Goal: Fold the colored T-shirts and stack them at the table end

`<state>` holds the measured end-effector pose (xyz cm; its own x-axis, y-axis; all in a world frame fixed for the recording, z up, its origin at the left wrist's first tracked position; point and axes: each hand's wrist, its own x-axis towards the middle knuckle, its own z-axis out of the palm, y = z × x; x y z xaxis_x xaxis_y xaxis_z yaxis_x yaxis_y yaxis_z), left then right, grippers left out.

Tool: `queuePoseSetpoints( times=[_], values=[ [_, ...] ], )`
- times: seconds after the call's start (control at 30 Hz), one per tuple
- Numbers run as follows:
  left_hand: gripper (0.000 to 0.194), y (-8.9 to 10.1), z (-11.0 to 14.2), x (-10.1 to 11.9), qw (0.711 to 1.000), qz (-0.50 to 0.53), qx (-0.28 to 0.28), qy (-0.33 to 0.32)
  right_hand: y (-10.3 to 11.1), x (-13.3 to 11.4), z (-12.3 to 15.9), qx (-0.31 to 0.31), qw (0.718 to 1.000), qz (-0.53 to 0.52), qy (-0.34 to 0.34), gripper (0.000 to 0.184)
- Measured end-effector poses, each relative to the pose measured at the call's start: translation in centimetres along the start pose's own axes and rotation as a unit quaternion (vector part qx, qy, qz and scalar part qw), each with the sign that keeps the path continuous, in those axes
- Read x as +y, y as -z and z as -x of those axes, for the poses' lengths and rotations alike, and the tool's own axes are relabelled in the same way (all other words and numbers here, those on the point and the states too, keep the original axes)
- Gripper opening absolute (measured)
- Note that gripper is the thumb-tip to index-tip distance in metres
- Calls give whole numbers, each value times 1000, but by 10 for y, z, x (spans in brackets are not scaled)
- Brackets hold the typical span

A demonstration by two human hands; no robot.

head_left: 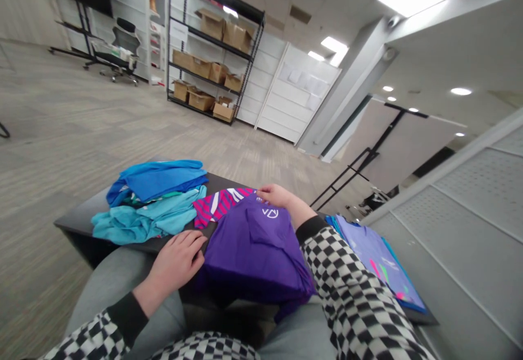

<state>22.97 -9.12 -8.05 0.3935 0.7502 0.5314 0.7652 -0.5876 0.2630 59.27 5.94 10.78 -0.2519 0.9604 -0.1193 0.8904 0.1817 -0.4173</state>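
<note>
A purple T-shirt (245,256) with a white logo lies on the dark table, and its lower part hangs over the near edge towards my lap. My right hand (275,195) is at the shirt's collar, fingers closed on the cloth there. Beside the shirt, at the table's near edge, my left hand (180,256) rests palm down with its fingers laid out, holding nothing. A pink and purple striped piece of clothing (223,203) with white marks sticks out from under the shirt's upper left side.
Rumpled teal clothing (143,221) and blue clothing (163,180) are heaped on the table's left. A stack of flat shirts (376,256), lavender on top, lies at the right beside a grey panel (469,229). Beyond stands a shelf rack (212,38) with cardboard boxes.
</note>
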Motion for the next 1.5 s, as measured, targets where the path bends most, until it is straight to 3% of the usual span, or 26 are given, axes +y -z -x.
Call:
queuePoseSetpoints(
  times=[0.17,0.27,0.47,0.6,0.73,0.9,0.97,1.1,1.27,1.5],
  values=[
    [35,-3,0,-2,1000,-2,0,1,13,66,31,23,997,27,-70,34],
    [36,-3,0,-1,1000,-2,-8,3,5,106,53,47,992,44,-110,20],
    [37,-3,-4,-5,997,26,-39,56,-44,173,107,142,966,64,-209,37],
    [31,-4,-17,-11,988,81,-73,111,-87,201,144,206,947,61,-239,41],
    [30,-9,-54,9,983,115,-57,135,-109,210,158,272,941,80,-184,38],
    [34,-42,-137,63,975,206,-62,50,-103,203,156,274,941,94,-176,28],
    [36,-60,-173,79,980,168,-92,49,-100,198,157,269,941,96,-182,26],
    [45,-91,-228,93,979,-18,-169,116,-97,190,159,262,941,90,-195,22],
    [48,-112,-249,88,964,-89,-219,118,-98,191,158,255,940,79,-212,23],
    [35,-118,-251,87,953,-120,-263,93,-103,200,155,273,936,68,-210,23]
  ],
)
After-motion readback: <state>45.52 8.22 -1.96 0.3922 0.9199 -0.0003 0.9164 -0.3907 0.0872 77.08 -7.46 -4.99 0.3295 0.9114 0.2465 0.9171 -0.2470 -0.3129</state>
